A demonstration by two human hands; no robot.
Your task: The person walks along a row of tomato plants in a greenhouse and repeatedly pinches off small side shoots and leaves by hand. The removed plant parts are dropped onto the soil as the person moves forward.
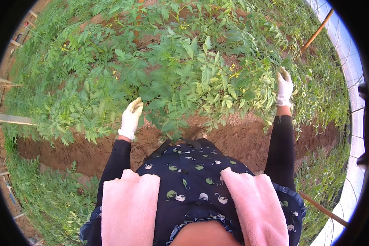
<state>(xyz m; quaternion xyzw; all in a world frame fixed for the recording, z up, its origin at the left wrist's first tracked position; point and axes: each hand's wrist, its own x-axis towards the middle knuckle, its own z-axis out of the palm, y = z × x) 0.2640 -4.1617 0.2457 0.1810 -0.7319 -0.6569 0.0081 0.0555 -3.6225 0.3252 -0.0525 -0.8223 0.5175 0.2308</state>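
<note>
My left hand (131, 119), in a white glove with stained fingertips, hovers at the near edge of a row of tomato plants (175, 77). Its fingers are extended and slightly curved, with nothing visible in them. Farther forward on the right, my right hand (284, 89) wears a matching glove and is raised among the leaves. Two of its fingers point up and apart; whether they touch foliage cannot be told. Between the hands grow leafy stems, some bearing yellow flowers (233, 73). Paler, curled leaves (261, 92) lie just left of my right hand.
A bare soil path (243, 147) runs across in front of my body, with more plants (55, 196) behind it at lower left. Wooden poles (317, 31) lean at the right, near white plastic sheeting (341, 46). A pale beam (13, 118) juts in from the left.
</note>
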